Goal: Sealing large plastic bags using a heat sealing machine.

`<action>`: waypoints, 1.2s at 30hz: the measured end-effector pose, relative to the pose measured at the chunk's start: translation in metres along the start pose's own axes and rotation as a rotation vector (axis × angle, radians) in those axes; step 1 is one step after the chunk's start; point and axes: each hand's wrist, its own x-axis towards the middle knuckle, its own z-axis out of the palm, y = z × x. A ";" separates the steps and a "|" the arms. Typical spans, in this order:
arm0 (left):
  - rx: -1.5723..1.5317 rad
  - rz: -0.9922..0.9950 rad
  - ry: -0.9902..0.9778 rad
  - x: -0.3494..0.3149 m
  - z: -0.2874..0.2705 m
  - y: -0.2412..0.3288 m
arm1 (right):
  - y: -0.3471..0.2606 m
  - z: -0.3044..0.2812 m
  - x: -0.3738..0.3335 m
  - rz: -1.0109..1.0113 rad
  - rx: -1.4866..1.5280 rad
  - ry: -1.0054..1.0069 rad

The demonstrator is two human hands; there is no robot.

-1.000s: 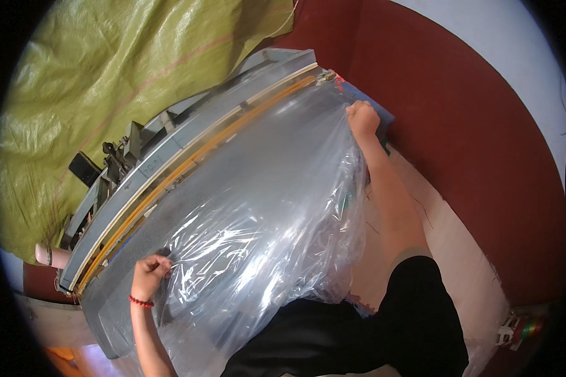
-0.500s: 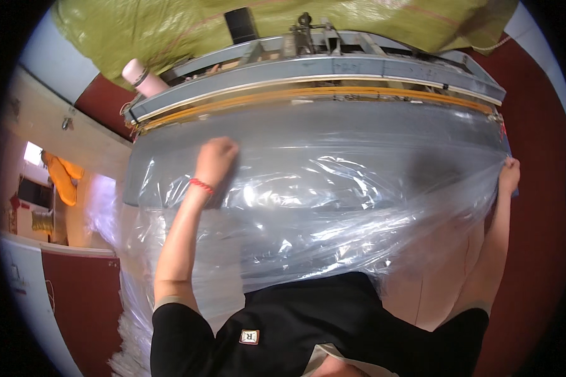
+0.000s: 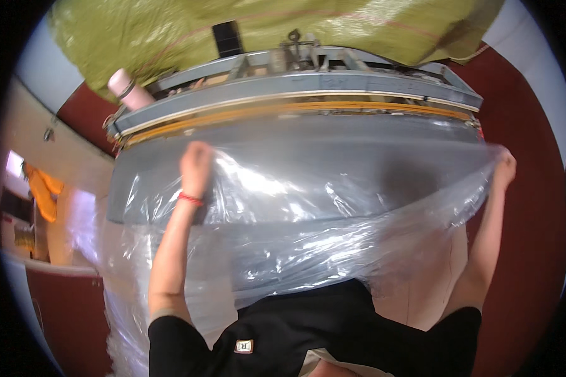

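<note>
A wide sheet of clear plastic film (image 3: 308,257) lies in shiny creases over a long grey work surface (image 3: 283,141) and hangs down in front of my black shirt. My right hand (image 3: 505,169) is closed on the film's edge, out past the surface's right end, and folds pull toward it. Over the left part of the surface, my left hand (image 3: 196,166) is closed on the film, with bright creases fanning out beside it. Motion blurs its fingers somewhat. A red bracelet (image 3: 190,199) circles my left wrist.
Behind the surface runs a grey metal frame (image 3: 283,83) with an orange strip (image 3: 283,108) along it. A pink bottle (image 3: 131,90) leans at its left end; a black phone-like slab (image 3: 227,39) rests on yellow-green sheeting (image 3: 333,28). More film (image 3: 122,314) is heaped at lower left.
The whole view has shifted a little. My right hand has moved farther outward past the surface's end, and the film between my hands looks lifted and tauter.
</note>
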 end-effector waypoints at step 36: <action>-0.496 -0.039 0.319 0.019 -0.092 -0.033 | -0.272 0.150 -0.186 -0.597 0.407 -0.177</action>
